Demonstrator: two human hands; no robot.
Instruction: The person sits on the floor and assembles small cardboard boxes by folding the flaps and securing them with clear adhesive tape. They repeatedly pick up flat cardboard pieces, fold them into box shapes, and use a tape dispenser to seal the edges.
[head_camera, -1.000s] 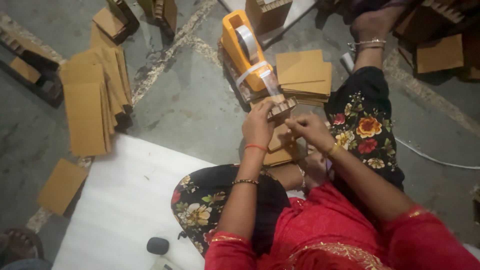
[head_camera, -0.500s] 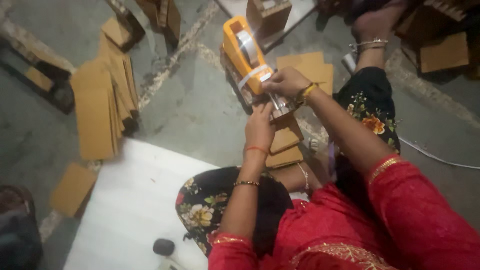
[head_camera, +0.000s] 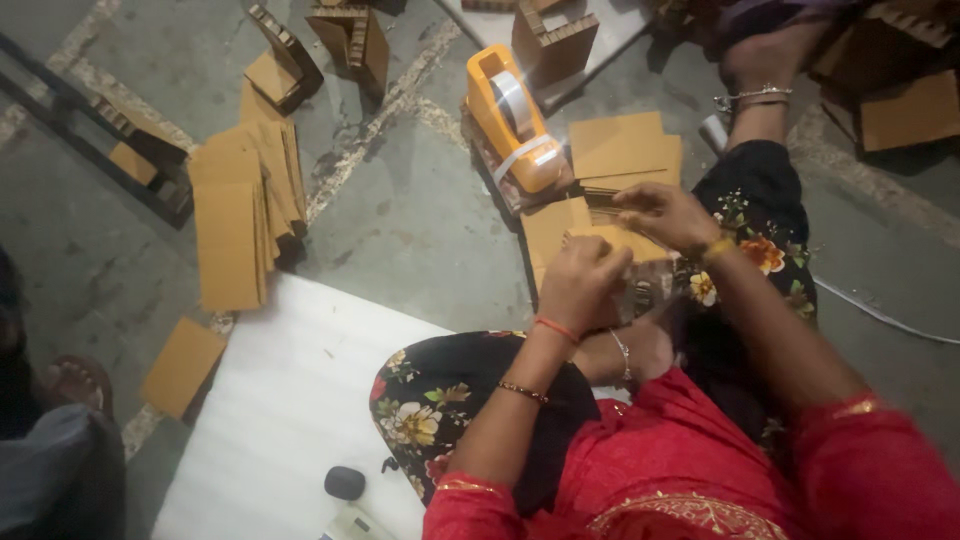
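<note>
Head view: left hand (head_camera: 580, 280) clenched around a folded cardboard piece (head_camera: 600, 245); right hand (head_camera: 665, 213) pinched on its upper edge. Orange tape dispenser (head_camera: 512, 120) lies just beyond the fingers; cardboard stack (head_camera: 245, 215) well left of them.

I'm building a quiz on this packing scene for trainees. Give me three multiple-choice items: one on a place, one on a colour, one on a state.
1. Where does the tape dispenser stand?
A. On the white sheet
B. On the floor beyond the hands
C. In the person's lap

2. What colour is the tape dispenser?
A. Orange
B. Blue
C. Green

3. What is the left hand doing?
A. Lying flat on the floor
B. Hanging free in the air
C. Closed on a cardboard piece

Answers:
1 B, it sits on the grey floor past both hands.
2 A, its body is plainly orange.
3 C, the fingers curl around the brown piece, with the right hand at its top edge.
</note>
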